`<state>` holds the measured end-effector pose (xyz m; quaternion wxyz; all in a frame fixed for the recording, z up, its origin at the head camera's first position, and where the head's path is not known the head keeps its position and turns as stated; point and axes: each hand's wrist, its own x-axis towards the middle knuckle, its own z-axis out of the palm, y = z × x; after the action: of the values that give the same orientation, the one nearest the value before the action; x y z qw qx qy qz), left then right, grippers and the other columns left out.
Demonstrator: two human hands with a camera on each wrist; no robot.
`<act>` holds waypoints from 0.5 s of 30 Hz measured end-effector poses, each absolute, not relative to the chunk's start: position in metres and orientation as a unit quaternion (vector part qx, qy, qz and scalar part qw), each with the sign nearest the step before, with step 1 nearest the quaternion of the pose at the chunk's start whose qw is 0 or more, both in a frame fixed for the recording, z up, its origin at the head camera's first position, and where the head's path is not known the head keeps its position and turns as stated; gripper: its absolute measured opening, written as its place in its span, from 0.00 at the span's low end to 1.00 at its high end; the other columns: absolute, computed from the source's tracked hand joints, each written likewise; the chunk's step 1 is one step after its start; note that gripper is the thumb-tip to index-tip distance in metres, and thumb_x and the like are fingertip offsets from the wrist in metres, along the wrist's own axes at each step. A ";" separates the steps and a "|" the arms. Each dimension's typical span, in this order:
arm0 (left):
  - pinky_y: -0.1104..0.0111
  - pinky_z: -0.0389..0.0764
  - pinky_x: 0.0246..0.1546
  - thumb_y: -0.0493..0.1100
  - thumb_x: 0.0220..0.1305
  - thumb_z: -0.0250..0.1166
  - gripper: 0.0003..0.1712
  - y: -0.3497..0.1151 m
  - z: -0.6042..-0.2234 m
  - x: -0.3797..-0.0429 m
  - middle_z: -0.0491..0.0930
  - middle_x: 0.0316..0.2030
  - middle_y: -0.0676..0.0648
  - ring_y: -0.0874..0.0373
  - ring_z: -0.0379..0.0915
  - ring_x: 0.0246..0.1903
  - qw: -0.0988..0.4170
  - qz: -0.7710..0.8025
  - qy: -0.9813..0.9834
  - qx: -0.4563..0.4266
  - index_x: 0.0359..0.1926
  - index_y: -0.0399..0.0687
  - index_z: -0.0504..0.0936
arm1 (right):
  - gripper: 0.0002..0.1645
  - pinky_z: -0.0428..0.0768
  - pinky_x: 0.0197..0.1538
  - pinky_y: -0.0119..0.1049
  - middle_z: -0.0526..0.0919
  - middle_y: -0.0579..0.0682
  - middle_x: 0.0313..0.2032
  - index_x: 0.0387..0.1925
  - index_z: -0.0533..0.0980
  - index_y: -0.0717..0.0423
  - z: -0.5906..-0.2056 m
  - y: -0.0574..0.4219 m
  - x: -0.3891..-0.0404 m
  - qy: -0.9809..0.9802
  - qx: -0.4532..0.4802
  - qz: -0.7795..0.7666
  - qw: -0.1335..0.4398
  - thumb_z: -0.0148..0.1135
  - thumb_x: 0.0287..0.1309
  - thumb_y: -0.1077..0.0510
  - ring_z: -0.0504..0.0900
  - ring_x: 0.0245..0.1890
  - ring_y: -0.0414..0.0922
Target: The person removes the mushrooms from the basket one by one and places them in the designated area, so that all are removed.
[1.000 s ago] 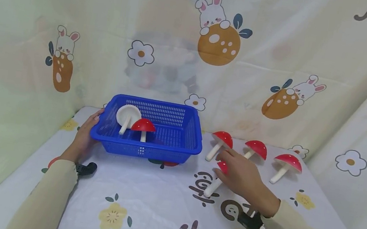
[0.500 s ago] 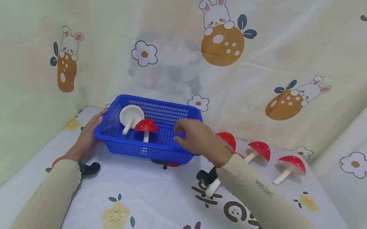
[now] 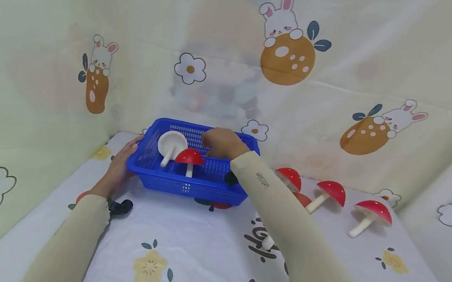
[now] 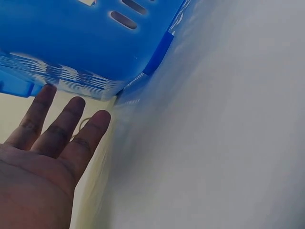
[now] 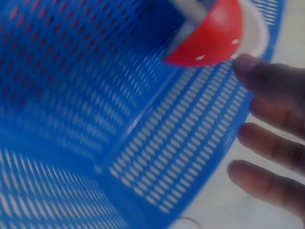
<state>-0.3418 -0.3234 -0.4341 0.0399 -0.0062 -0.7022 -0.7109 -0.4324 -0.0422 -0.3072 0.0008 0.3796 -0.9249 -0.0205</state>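
the right hand (image 3: 222, 143) hangs over the far side of the blue basket (image 3: 160, 183), fingers parted, nothing visibly held; inside, the red-capped mushroom (image 3: 190, 156) lies left and nearer, stem pointing near, closer to it than to the left hand (image 3: 121, 163), its straight fingers spread beside the basket

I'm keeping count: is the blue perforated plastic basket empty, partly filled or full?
Partly filled: inside the basket are a red-capped mushroom and a mushroom showing its white underside, with bare floor beside them.
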 end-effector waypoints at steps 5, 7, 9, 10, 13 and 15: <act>0.40 0.56 0.71 0.71 0.71 0.42 0.32 -0.327 -0.437 -0.345 0.43 0.79 0.54 0.42 0.44 0.77 0.047 -0.705 -0.708 0.002 0.73 0.82 0.54 | 0.24 0.82 0.53 0.35 0.87 0.45 0.43 0.49 0.81 0.47 -0.313 -0.064 -0.431 -0.895 0.412 -0.166 0.026 0.78 0.48 0.51 0.82 0.42 0.41; 0.40 0.56 0.71 0.71 0.71 0.42 0.32 -0.326 -0.438 -0.345 0.43 0.79 0.54 0.42 0.44 0.77 0.049 -0.703 -0.710 0.003 0.73 0.82 0.54 | 0.27 0.82 0.53 0.34 0.87 0.44 0.42 0.49 0.81 0.46 -0.317 -0.071 -0.430 -0.882 0.420 -0.211 0.036 0.78 0.46 0.47 0.82 0.41 0.40; 0.40 0.56 0.71 0.71 0.71 0.42 0.32 -0.326 -0.438 -0.346 0.44 0.79 0.54 0.42 0.45 0.77 0.050 -0.703 -0.710 0.001 0.73 0.81 0.54 | 0.29 0.82 0.53 0.33 0.87 0.43 0.41 0.50 0.81 0.45 -0.322 -0.077 -0.429 -0.872 0.424 -0.243 0.043 0.78 0.45 0.43 0.82 0.40 0.40; 0.40 0.56 0.71 0.70 0.71 0.42 0.32 -0.325 -0.438 -0.346 0.44 0.79 0.54 0.43 0.45 0.77 0.050 -0.703 -0.710 -0.001 0.73 0.81 0.55 | 0.29 0.82 0.54 0.34 0.87 0.43 0.42 0.51 0.81 0.45 -0.325 -0.079 -0.429 -0.870 0.424 -0.249 0.043 0.78 0.46 0.43 0.82 0.41 0.40; 0.40 0.56 0.71 0.69 0.72 0.41 0.31 -0.325 -0.438 -0.346 0.45 0.79 0.54 0.43 0.45 0.77 0.049 -0.703 -0.710 -0.004 0.74 0.80 0.54 | 0.28 0.81 0.56 0.34 0.87 0.44 0.42 0.52 0.80 0.46 -0.333 -0.084 -0.431 -0.867 0.429 -0.252 0.036 0.76 0.48 0.43 0.82 0.42 0.41; 0.41 0.56 0.71 0.69 0.73 0.41 0.31 -0.325 -0.437 -0.347 0.46 0.79 0.54 0.44 0.46 0.76 0.050 -0.703 -0.709 -0.003 0.74 0.80 0.55 | 0.24 0.81 0.55 0.34 0.87 0.45 0.41 0.50 0.81 0.47 -0.338 -0.086 -0.433 -0.865 0.432 -0.251 0.033 0.74 0.52 0.46 0.82 0.41 0.41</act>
<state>-0.3470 -0.3254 -0.4372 0.0496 -0.0031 -0.7093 -0.7032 -0.4334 -0.0856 -0.3378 0.0328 0.4323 -0.8655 -0.2510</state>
